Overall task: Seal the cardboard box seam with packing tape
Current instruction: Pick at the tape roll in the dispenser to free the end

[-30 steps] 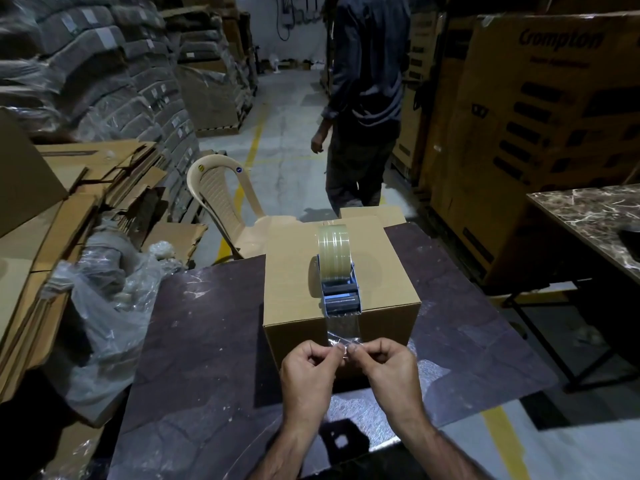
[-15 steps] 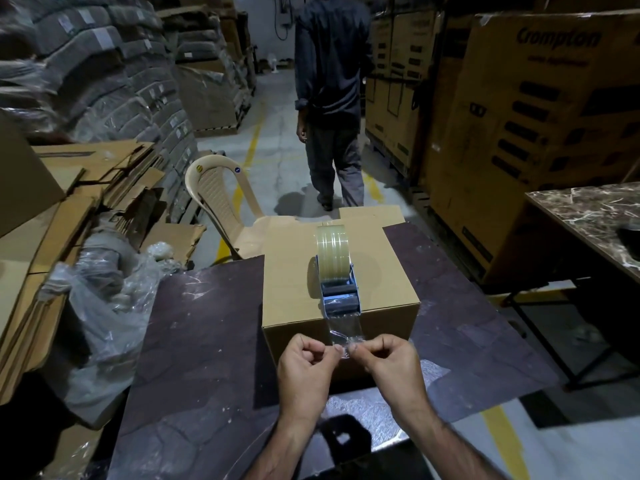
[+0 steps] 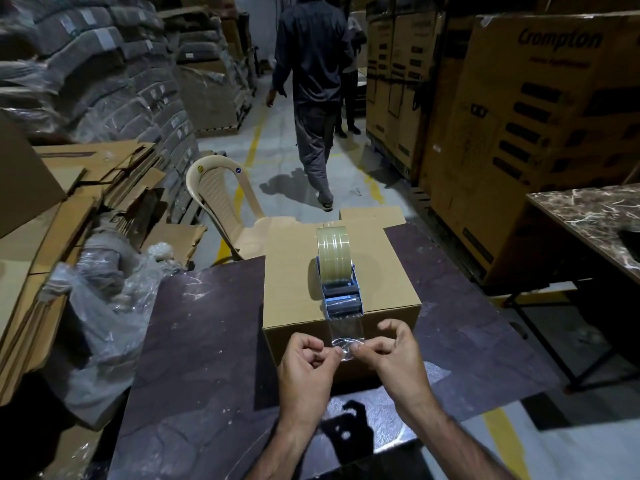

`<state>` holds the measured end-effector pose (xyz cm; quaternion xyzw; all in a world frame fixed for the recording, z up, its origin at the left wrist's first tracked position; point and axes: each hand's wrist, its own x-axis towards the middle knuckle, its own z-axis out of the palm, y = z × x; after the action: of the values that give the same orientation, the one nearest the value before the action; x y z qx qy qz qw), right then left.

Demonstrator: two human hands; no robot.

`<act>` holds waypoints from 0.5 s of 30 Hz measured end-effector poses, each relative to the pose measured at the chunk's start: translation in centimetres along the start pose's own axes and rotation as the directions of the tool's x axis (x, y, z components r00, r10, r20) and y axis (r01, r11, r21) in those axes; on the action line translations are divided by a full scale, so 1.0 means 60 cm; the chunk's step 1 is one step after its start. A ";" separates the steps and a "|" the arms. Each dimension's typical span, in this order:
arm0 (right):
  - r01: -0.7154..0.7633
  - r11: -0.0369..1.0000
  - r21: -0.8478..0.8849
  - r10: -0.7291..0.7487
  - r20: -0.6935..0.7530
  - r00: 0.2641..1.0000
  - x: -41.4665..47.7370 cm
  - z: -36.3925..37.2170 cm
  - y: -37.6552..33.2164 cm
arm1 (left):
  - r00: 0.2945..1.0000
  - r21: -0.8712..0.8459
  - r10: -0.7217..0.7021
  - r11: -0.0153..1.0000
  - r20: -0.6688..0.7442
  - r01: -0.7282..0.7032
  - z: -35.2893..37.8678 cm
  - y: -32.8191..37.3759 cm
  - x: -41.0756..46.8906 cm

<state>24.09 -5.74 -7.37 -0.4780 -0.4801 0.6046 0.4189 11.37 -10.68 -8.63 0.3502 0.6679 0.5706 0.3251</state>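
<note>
A closed cardboard box (image 3: 287, 282) stands on a dark tabletop (image 3: 194, 341). A blue tape dispenser (image 3: 341, 296) with a roll of clear packing tape (image 3: 332, 252) rests on the box top along its middle. A strip of clear tape (image 3: 346, 332) runs from the dispenser down over the box's near edge. My left hand (image 3: 308, 372) and my right hand (image 3: 394, 358) both pinch the crumpled free end of that strip, in front of the box's near face.
A beige plastic chair (image 3: 221, 199) stands behind the table. Flattened cartons (image 3: 69, 188) and clear plastic wrap (image 3: 104, 306) pile up at the left. A person (image 3: 311, 81) walks away down the aisle. Large printed cartons (image 3: 540, 133) and a marble-topped table (image 3: 595, 216) stand at the right.
The person in the aisle has walked farther away. My hands still pinch the tape end, and my right hand's fingers have spread a little.
</note>
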 end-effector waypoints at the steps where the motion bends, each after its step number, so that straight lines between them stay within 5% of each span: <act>1: -0.003 1.000 0.001 0.003 -0.001 1.000 0.000 0.000 0.000 | 1.000 -0.002 -0.001 1.000 0.001 0.001 0.000 0.000 0.000; 15: 0.071 0.992 -0.108 -0.068 0.034 0.997 0.004 0.003 0.000 | 0.998 -0.007 -0.065 0.998 0.017 0.066 -0.006 -0.003 0.018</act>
<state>23.87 -5.53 -7.39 -0.4739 -0.5352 0.5696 0.4056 10.46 -9.98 -8.82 0.3318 0.6741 0.5591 0.3507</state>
